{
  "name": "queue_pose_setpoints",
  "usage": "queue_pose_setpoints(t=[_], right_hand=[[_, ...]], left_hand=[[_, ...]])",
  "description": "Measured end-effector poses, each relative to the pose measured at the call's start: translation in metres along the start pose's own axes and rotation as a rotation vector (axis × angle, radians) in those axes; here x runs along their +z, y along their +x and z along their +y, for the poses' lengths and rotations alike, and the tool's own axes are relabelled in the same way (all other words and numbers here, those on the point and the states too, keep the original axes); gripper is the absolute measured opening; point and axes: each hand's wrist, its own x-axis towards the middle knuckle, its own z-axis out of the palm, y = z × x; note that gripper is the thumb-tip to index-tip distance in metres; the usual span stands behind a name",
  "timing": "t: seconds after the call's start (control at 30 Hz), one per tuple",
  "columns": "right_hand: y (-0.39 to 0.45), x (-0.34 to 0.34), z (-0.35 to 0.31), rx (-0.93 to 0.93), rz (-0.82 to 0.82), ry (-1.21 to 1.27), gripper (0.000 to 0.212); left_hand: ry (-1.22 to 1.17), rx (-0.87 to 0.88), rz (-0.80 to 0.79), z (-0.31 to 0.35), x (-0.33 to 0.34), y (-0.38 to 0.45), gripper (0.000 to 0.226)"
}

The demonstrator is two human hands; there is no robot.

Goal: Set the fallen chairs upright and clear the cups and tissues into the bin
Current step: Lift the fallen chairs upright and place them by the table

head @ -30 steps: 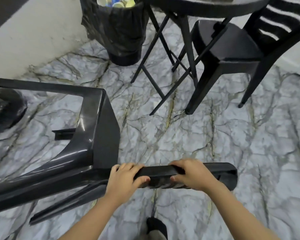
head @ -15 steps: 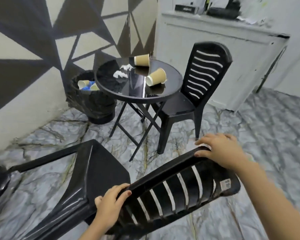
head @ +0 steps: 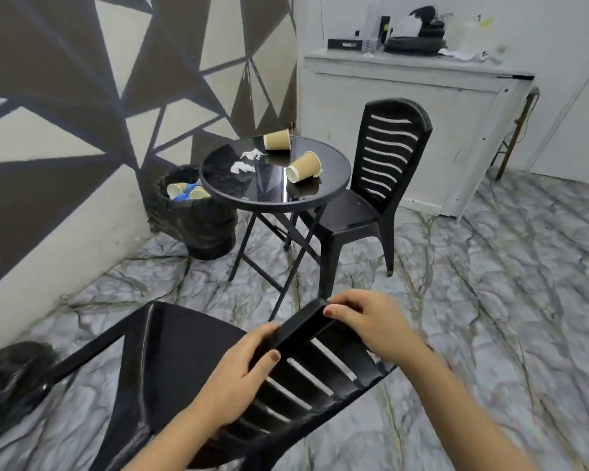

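A black plastic chair tilts in front of me, partly raised off the floor. My left hand and my right hand both grip the top edge of its slatted backrest. Beyond it a round black table carries two tan paper cups lying on their sides, one at the back and one nearer, plus crumpled white tissues. A second black chair stands upright to the table's right. A bin with a black liner sits left of the table, with cups inside.
The patterned wall runs along the left. A white cabinet with clutter on top stands behind the upright chair. A dark round object lies on the marble floor at the left edge. Open floor stretches to the right.
The chair's backrest has risen from near the floor and the chair has tipped further upright. My view has lifted from the floor to the table. Both hands stay on the backrest.
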Motion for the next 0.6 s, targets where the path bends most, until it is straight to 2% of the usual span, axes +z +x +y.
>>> queue_pose_setpoints(t=[0.1,0.27,0.33,0.43,0.6], right_hand=[[-0.006,0.022,-0.039,-0.103,-0.089,0.018,0.001],[-0.018,0.042,-0.067,-0.153,-0.122,0.048,0.027],[-0.022,0.051,-0.079,-0.21,-0.149,0.035,0.031],[-0.025,0.062,-0.097,-0.271,-0.279,0.084,0.026],[-0.042,0.045,-0.08,-0.18,-0.367,0.096,0.008]], left_hand=[[-0.069,0.091,0.045,0.046,-0.009,0.006,0.039],[0.006,0.051,0.195,0.047,-0.031,-0.036,0.023],[0.048,0.036,0.267,0.046,-0.037,-0.054,0.022],[0.061,0.013,0.377,0.05,-0.046,-0.086,0.026],[0.029,0.002,0.584,0.05,-0.063,-0.151,0.03]])
